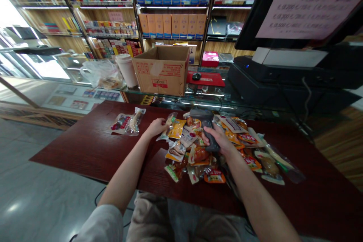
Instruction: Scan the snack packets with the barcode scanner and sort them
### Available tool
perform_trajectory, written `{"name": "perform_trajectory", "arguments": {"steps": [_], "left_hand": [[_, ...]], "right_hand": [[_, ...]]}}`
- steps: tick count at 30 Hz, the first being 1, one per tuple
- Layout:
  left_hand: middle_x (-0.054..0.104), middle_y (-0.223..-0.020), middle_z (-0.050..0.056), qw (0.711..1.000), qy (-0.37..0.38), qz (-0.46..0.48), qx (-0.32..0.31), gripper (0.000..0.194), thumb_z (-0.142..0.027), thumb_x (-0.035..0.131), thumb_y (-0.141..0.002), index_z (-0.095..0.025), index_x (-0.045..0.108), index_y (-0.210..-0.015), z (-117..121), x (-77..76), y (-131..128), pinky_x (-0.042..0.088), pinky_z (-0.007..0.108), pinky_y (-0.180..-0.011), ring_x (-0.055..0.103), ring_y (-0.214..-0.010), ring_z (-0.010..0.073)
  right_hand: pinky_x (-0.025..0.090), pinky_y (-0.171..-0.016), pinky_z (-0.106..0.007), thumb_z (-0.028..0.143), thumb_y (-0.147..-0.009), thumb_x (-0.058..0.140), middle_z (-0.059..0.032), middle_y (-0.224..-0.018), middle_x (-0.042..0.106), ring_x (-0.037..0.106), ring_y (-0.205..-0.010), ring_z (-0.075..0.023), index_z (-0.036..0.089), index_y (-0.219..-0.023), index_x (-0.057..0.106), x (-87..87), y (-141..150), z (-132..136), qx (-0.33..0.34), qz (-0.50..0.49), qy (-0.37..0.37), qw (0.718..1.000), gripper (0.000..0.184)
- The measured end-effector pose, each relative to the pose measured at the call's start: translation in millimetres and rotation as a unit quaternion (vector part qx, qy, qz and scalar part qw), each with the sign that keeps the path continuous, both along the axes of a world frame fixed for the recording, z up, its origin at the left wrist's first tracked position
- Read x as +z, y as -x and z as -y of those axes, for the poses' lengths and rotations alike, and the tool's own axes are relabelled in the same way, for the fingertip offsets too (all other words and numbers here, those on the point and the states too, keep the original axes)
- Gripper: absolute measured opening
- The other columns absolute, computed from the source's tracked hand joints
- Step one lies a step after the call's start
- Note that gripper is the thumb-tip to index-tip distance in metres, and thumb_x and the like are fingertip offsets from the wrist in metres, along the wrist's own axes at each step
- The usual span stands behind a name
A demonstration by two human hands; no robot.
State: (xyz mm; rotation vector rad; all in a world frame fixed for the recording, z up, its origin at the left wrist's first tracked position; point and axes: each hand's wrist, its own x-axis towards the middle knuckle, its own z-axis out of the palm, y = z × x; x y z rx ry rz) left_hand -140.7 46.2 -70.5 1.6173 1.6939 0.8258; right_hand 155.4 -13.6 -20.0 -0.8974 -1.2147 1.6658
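Note:
My right hand [217,138] is wrapped round the grip of a dark grey handheld barcode scanner [204,115], whose head is above the heap of packets. With bent fingers, my left hand [157,126] pinches the edge of a clear vacuum-sealed food packet [168,130] with a yellow label beside it. Around and beneath the scanner lie several sealed snack packets [200,155], some holding brown food. More packets [236,128] are spread to the right of my right hand. Apart from the heap, two clear packets [127,122] lie together on the left of the table.
The dark red wooden table [85,147] meets a glass counter behind. On the counter stand an open cardboard box [161,75], a white cup [126,70], a plastic bag [99,73] and a mouse on a red mat [211,79]. A monitor [261,11] rises at right.

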Motion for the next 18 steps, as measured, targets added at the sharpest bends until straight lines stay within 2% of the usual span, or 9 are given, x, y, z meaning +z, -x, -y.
{"name": "perform_trajectory", "arguments": {"steps": [2, 4, 6, 8, 11, 14, 18], "left_hand": [[0.070, -0.075, 0.004, 0.986, 0.045, 0.158, 0.011, 0.024, -0.022, 0.074, -0.063, -0.017, 0.068, -0.086, -1, 1.2, 4, 0.048, 0.027, -0.061, 0.064, -0.066, 0.0176], [0.068, -0.070, 0.001, 0.946, 0.089, 0.311, 0.025, 0.028, -0.016, 0.073, -0.061, -0.016, 0.066, -0.088, -1, 2.2, 8, 0.048, 0.025, -0.057, 0.062, -0.060, 0.0139], [0.065, -0.065, 0.001, 0.909, 0.110, 0.400, 0.037, 0.023, -0.013, 0.072, -0.062, -0.016, 0.064, -0.082, -2, 4.2, 10, 0.047, 0.023, -0.053, 0.059, -0.055, 0.0120], [0.063, -0.062, 0.002, 0.893, 0.121, 0.431, 0.044, 0.013, -0.019, 0.071, -0.068, -0.017, 0.061, -0.076, -3, 7.5, 11, 0.047, 0.023, -0.049, 0.058, -0.052, 0.0123], [0.066, -0.068, 0.006, 0.871, 0.110, 0.476, 0.054, 0.016, -0.031, 0.067, -0.081, -0.017, 0.061, -0.077, -2, 13.2, 8, 0.053, 0.027, -0.054, 0.063, -0.057, 0.0149], [0.072, -0.084, 0.008, 0.843, 0.033, 0.534, 0.060, 0.013, -0.022, 0.070, -0.080, -0.015, 0.063, -0.089, -1, 16.1, 1, 0.058, 0.028, -0.071, 0.070, -0.074, 0.0160], [0.074, -0.096, 0.003, 0.812, -0.063, 0.572, 0.100, 0.024, -0.008, 0.069, -0.077, -0.020, 0.057, -0.095, -3, 13.9, -10, 0.057, 0.029, -0.089, 0.072, -0.094, 0.0146]], "right_hand": [[0.031, -0.041, -0.020, 0.046, -0.073, 0.074, 0.0084, -0.046, 0.050, 0.041, -0.039, -0.0081, 0.023, -0.086, 0.043, 0.4, 0, 0, 0.000, 0.002, 0.001, 1.000, 0.040], [0.031, -0.041, -0.020, 0.045, -0.073, 0.073, 0.0081, -0.047, 0.051, 0.041, -0.039, -0.0083, 0.023, -0.086, 0.043, 1.2, 0, 1, 0.001, 0.003, 0.000, 1.000, 0.040], [0.031, -0.041, -0.020, 0.045, -0.073, 0.073, 0.0079, -0.047, 0.051, 0.042, -0.039, -0.0084, 0.023, -0.086, 0.043, 2.1, 1, 1, 0.000, 0.004, -0.002, 1.000, 0.040], [0.031, -0.041, -0.020, 0.046, -0.073, 0.073, 0.0078, -0.047, 0.051, 0.042, -0.039, -0.0084, 0.023, -0.085, 0.043, 2.7, 1, 2, 0.002, 0.005, -0.006, 1.000, 0.040], [0.031, -0.041, -0.020, 0.046, -0.072, 0.074, 0.0079, -0.046, 0.050, 0.042, -0.039, -0.0083, 0.023, -0.085, 0.045, 3.2, 1, 2, 0.007, 0.004, -0.011, 1.000, 0.039], [0.031, -0.040, -0.021, 0.044, -0.073, 0.073, 0.0080, -0.047, 0.050, 0.041, -0.040, -0.0085, 0.022, -0.089, 0.048, 3.2, 1, 2, 0.014, 0.004, -0.017, 1.000, 0.037], [0.033, -0.041, -0.021, 0.044, -0.075, 0.072, 0.0076, -0.048, 0.051, 0.041, -0.040, -0.0085, 0.022, -0.090, 0.049, 2.9, 0, 3, 0.022, 0.002, -0.026, 0.999, 0.035]]}}
